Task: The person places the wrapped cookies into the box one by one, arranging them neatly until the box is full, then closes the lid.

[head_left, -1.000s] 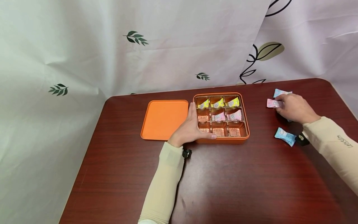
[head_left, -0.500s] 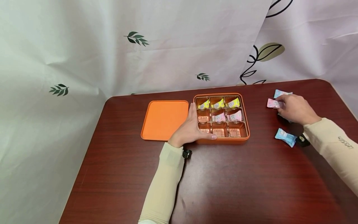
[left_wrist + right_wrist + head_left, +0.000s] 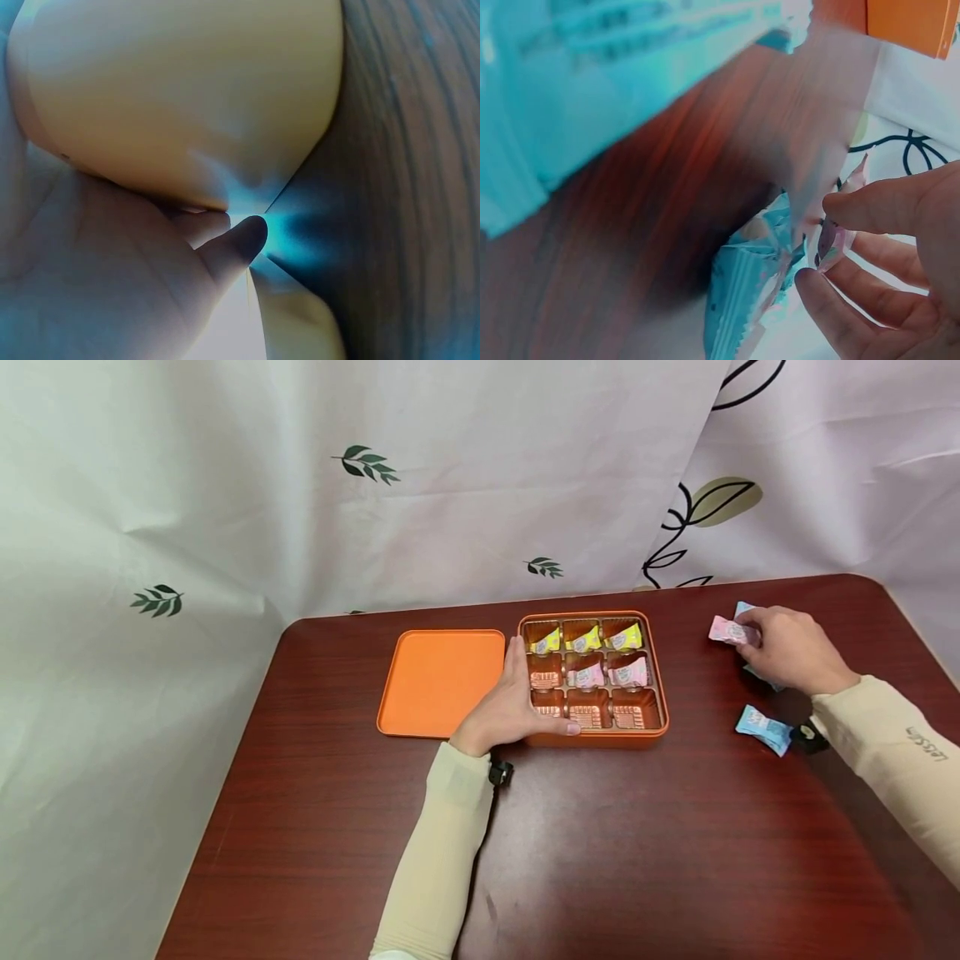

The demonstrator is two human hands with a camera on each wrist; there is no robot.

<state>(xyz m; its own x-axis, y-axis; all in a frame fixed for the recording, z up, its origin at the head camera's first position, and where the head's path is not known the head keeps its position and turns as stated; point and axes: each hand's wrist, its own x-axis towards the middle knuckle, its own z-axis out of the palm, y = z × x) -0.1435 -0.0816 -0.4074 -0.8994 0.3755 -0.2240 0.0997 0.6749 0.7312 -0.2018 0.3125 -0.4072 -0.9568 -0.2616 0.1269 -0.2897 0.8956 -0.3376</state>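
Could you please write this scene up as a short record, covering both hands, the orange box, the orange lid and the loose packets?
Left hand: spans the near-left corner of the orange box
Right hand: pinches a pink packet
Far row: three yellow packets
Middle row: two pink packets, centre and right
Orange lid: on the table, left of the box
Loose packets: blue, near the right hand

The cream right sleeve [image 3: 885, 756] bears dark lettering [image 3: 927, 743].
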